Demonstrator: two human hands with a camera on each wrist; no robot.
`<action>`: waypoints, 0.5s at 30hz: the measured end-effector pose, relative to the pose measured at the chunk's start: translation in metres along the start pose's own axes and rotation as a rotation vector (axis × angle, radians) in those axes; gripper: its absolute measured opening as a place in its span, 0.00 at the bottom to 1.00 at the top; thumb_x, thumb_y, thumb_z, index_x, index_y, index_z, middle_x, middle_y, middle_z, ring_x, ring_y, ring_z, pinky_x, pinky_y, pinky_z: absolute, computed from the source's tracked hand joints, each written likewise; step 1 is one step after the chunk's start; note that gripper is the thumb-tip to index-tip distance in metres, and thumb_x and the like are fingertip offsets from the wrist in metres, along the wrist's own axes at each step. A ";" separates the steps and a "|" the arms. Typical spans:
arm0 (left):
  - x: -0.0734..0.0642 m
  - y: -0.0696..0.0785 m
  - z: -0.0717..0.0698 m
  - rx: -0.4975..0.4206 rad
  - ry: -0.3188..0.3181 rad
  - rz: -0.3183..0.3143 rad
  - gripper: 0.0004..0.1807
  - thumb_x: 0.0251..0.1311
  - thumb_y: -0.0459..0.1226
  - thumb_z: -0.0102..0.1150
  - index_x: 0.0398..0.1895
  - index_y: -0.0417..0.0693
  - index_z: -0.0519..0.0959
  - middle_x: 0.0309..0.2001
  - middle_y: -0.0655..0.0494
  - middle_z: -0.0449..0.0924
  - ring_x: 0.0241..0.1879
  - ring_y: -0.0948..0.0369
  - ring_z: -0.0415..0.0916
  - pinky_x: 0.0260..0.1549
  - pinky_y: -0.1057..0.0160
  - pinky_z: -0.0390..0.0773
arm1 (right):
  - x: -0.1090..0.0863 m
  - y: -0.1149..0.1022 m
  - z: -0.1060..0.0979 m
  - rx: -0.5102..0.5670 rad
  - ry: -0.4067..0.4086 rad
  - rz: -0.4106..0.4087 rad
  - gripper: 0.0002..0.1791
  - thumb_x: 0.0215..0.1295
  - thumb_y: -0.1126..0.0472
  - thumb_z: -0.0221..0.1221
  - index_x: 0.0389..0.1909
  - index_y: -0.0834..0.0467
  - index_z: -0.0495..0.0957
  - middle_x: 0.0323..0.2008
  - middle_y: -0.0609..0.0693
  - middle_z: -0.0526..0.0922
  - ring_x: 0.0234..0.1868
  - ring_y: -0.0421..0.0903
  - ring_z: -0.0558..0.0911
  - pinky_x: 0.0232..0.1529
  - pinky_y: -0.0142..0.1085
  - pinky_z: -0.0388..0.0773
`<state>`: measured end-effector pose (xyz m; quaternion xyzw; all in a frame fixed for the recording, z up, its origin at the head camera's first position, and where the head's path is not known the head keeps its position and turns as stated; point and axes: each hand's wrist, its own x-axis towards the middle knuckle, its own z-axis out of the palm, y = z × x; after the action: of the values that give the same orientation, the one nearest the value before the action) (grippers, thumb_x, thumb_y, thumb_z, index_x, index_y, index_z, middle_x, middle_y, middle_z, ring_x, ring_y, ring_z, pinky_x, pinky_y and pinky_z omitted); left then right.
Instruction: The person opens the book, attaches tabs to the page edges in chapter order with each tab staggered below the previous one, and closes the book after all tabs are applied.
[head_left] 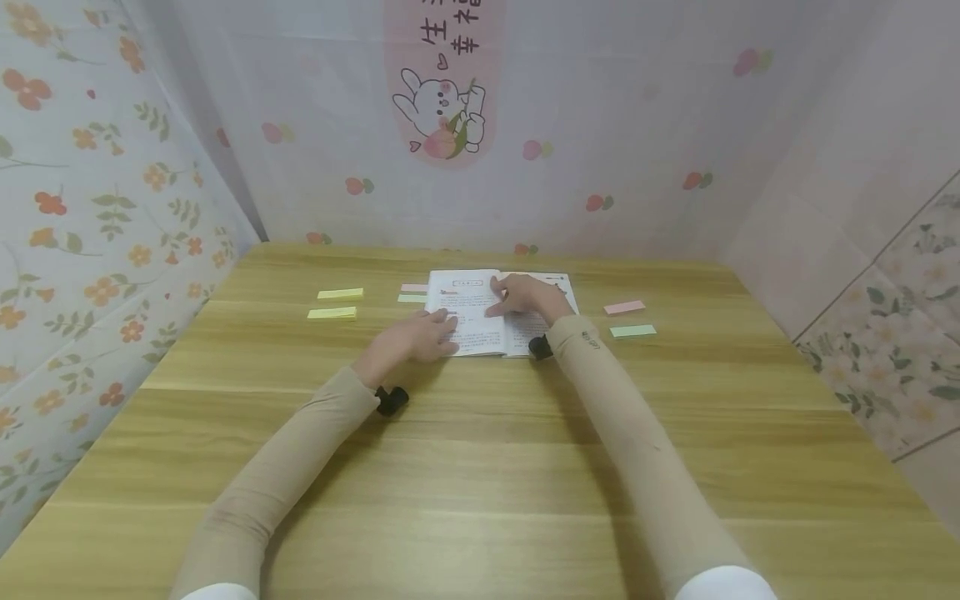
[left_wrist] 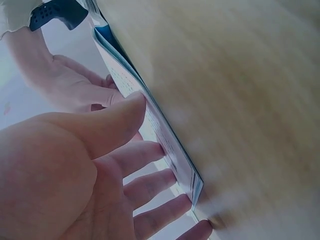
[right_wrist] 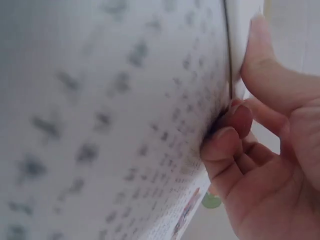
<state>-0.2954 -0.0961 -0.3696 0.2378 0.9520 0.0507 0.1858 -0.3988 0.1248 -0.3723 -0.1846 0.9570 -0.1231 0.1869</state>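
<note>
An open book [head_left: 480, 333] with printed pages lies at the table's far middle. My left hand [head_left: 425, 336] rests on the left page near its outer edge, fingers spread and fairly straight. In the left wrist view its thumb [left_wrist: 125, 112] lies at the book's near edge. Over the right page, my right hand [head_left: 531, 297] reaches across to the centre fold, thumb and forefinger apart on the left page. In the right wrist view other fingers [right_wrist: 222, 145] bend against the paper by the fold. No sheet shows pinched between thumb and fingers.
Yellow paper strips [head_left: 332, 313] lie left of the book. Pink and green strips [head_left: 412, 298] touch or adjoin its left edge. To the right lie a pink strip [head_left: 624, 307] and a green strip [head_left: 633, 332]. Printed curtains hang behind the wooden table [head_left: 465, 467].
</note>
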 end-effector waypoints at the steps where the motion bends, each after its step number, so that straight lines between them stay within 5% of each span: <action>1: 0.000 0.000 0.000 0.001 -0.001 -0.001 0.35 0.79 0.51 0.40 0.81 0.44 0.51 0.80 0.40 0.43 0.77 0.40 0.44 0.74 0.43 0.47 | -0.001 0.000 0.000 0.011 0.005 0.003 0.44 0.66 0.40 0.63 0.78 0.53 0.59 0.75 0.58 0.63 0.74 0.56 0.62 0.74 0.53 0.54; 9: 0.000 0.001 0.000 -0.013 -0.004 -0.003 0.35 0.79 0.49 0.40 0.80 0.42 0.50 0.80 0.40 0.43 0.77 0.40 0.43 0.74 0.43 0.46 | -0.008 -0.005 0.008 0.108 0.112 -0.007 0.38 0.63 0.47 0.68 0.70 0.59 0.70 0.72 0.58 0.67 0.61 0.52 0.74 0.67 0.46 0.67; 12: -0.002 0.002 0.001 -0.026 0.002 0.002 0.35 0.79 0.49 0.41 0.80 0.42 0.50 0.80 0.40 0.43 0.77 0.39 0.42 0.74 0.42 0.46 | -0.013 -0.007 0.008 0.067 0.073 -0.021 0.41 0.63 0.43 0.67 0.73 0.58 0.67 0.73 0.58 0.65 0.66 0.53 0.71 0.71 0.46 0.63; 15: -0.002 0.001 0.001 -0.023 0.004 -0.001 0.35 0.79 0.49 0.41 0.81 0.43 0.50 0.80 0.40 0.43 0.77 0.39 0.42 0.74 0.41 0.47 | -0.016 -0.008 0.008 0.021 0.032 -0.034 0.46 0.62 0.40 0.67 0.76 0.56 0.62 0.64 0.61 0.75 0.65 0.54 0.71 0.73 0.48 0.59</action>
<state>-0.2929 -0.0959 -0.3696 0.2352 0.9518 0.0621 0.1869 -0.3791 0.1229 -0.3725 -0.1967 0.9553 -0.1394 0.1713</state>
